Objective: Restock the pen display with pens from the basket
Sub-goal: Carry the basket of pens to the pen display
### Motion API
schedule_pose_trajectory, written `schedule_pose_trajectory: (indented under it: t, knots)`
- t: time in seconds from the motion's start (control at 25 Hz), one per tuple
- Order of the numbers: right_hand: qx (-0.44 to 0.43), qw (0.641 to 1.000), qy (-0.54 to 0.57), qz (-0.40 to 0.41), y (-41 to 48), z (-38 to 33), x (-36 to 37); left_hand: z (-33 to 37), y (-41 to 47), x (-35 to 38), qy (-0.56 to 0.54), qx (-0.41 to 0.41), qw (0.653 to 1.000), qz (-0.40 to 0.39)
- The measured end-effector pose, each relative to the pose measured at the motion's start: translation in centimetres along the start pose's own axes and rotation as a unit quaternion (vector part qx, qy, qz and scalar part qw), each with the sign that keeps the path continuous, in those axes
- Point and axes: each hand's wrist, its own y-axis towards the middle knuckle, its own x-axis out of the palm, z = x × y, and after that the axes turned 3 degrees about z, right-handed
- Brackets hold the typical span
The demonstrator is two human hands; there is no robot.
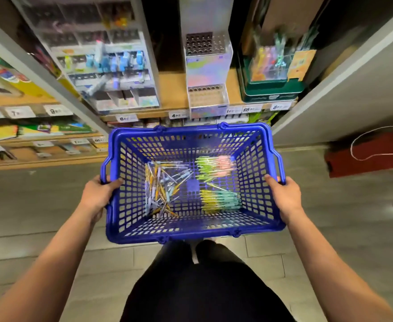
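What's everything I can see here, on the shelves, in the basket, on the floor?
basket: one, blue, held over the floor in front of the shelf
loose pens: many, yellow, blue and clear, piled in the basket's left half
green-and-pink pen bundle: one, in the basket, far right
yellow-and-teal pen bundle: one, in the basket, near right
pen display: one, iridescent with clear holed tiers, mid-shelf
compartment rack: one, clear and white, shelf left
green stand: one, shelf right
price tags: several, white, along the shelf edges
red box: one, on the floor at right, white cord over it
left hand: grips the basket's left side
right hand: grips the basket's right side
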Motion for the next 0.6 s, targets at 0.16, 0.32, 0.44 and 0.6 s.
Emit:
schedule_pose_trajectory:
  t: [0.16, 0.32, 0.44, 0.6]
  knots:
    - [-0.002, 0.999, -0.041, -0.024, 2.5, 1.4, 3.7, -3.1, 3.5, -0.4, 0.012, -0.003, 1.0, -0.02]
    - [0.029, 0.996, -0.048, -0.067, 6.3, 4.2, 8.0, -6.7, 8.1, 1.1, 0.041, 0.001, 0.999, -0.017]
    - [0.048, 0.992, -0.085, -0.083, 10.4, 8.2, 11.8, -11.3, 12.6, 2.9, 0.081, -0.022, 0.996, -0.022]
    - [0.055, 0.98, -0.149, -0.118, 16.2, 12.9, 16.5, -16.7, 18.5, 5.6, 0.136, -0.049, 0.987, -0.067]
